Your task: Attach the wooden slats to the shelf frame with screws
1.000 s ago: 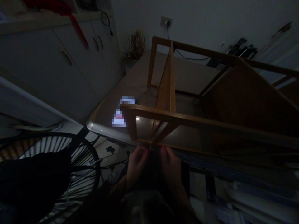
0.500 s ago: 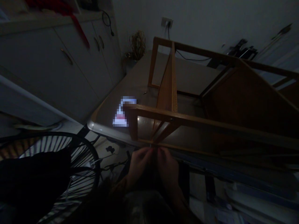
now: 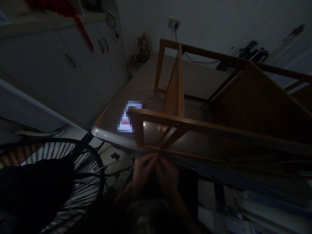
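Note:
The room is very dark. A wooden frame (image 3: 180, 122) of rails and slanted panels lies on a brown table (image 3: 126, 97). My left hand (image 3: 142, 170) and my right hand (image 3: 168, 175) are pressed together just below the frame's near bottom rail. Their fingertips pinch at one spot on that rail, where a thin pale strand or small piece seems to stick up. What the fingers hold is too dark and small to make out.
A round black wire fan guard (image 3: 73, 159) stands at the lower left, with cables on the floor beside it. Grey cabinet doors (image 3: 73, 61) run along the left wall. A wall socket (image 3: 173, 22) with a plugged cord is behind the table. A blurred patch (image 3: 128, 118) lies on the tabletop.
My two hands have closed in on each other: the right hand slid left until its fingers meet the left hand's at the rail. The frame has stayed put.

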Tool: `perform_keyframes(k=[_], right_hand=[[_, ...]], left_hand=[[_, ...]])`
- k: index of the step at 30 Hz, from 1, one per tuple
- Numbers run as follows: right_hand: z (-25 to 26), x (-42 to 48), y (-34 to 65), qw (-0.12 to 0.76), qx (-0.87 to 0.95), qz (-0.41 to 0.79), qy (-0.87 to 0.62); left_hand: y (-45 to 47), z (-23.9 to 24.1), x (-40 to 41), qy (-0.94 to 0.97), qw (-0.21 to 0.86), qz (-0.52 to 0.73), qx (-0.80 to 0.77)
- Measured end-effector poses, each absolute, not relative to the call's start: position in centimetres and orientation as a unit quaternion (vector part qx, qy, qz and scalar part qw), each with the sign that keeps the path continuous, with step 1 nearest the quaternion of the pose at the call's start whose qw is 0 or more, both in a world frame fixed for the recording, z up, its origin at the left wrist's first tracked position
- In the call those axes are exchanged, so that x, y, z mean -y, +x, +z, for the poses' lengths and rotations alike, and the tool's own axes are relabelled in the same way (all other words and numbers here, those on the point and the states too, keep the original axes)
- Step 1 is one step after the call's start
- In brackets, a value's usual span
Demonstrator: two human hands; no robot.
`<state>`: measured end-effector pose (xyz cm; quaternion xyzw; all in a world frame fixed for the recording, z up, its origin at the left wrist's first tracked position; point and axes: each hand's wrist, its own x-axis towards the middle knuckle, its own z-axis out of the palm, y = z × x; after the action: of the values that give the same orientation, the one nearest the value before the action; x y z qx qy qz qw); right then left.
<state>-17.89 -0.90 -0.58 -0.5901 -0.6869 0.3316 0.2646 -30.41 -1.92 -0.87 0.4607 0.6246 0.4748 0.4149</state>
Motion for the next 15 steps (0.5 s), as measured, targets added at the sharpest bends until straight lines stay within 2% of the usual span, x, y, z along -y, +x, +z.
perform_keyframes(k=[7, 15], right_hand=[[-0.4, 0.5, -19.5, 0.298, 0.581, 0.48, -0.586], [-0.5, 0.0, -20.1, 0.33, 0.553, 0.501, -0.579]], left_hand=[[-32.0, -0.7, 1.6, 0.521, 0.363, 0.366, -0.681], [-32.3, 0.2, 1.4, 0.511, 0.357, 0.344, -0.702]])
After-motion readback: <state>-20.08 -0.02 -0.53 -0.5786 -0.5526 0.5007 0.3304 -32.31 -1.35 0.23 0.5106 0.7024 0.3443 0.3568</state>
